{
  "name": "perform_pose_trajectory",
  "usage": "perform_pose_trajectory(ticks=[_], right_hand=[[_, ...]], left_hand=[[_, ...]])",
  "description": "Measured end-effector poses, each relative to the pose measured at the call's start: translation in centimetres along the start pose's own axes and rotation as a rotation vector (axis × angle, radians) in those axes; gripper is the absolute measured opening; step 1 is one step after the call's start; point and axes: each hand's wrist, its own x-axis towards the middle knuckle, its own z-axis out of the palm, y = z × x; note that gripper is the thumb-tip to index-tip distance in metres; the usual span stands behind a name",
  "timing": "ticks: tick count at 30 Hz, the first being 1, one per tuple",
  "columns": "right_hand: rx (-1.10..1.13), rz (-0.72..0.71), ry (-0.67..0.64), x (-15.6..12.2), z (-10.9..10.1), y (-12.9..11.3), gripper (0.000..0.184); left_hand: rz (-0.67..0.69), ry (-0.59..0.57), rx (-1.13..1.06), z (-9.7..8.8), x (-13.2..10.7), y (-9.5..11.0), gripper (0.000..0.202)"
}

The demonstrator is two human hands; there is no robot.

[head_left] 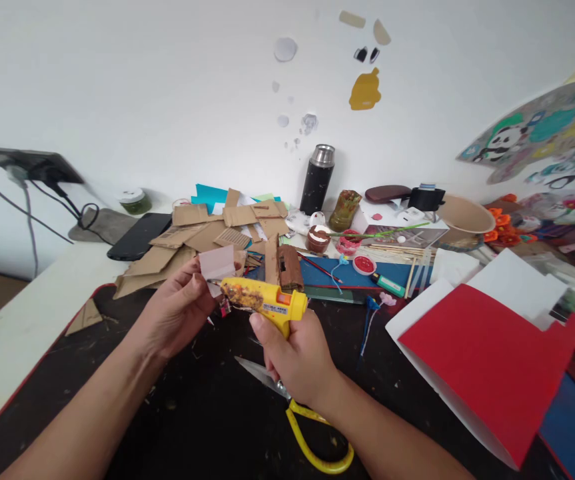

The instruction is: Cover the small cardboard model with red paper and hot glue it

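Note:
My right hand (302, 353) is wrapped round the handle of a yellow hot glue gun (267, 303), whose front is stained brown. The gun's nozzle points left, close to a small pale pinkish piece of folded paper (217, 263). That paper is pinched in the fingers of my left hand (180, 307); whether the nozzle touches it I cannot tell. Beneath my right hand, scissors with yellow handles (320, 447) lie on the black mat (192, 413), their blades partly apart and partly covered by the hand.
Cardboard pieces (167, 257) are heaped behind my left hand. A black thermos (317, 180) stands by the wall near small paint pots (318, 239). Red paper (492, 360) and white sheets lie at the right. A black phone-like slab (140, 237) and cables (32, 200) are at the left.

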Motion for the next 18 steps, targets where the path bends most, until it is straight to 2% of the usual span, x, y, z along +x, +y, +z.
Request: perform_pose_trajectory(ticks=[18], right_hand=[[0.038,-0.005,0.002,-0.1,-0.06,-0.26,0.068]], left_hand=[[-0.007,-0.067,0.047,0.31,-0.06,-0.16,0.059]])
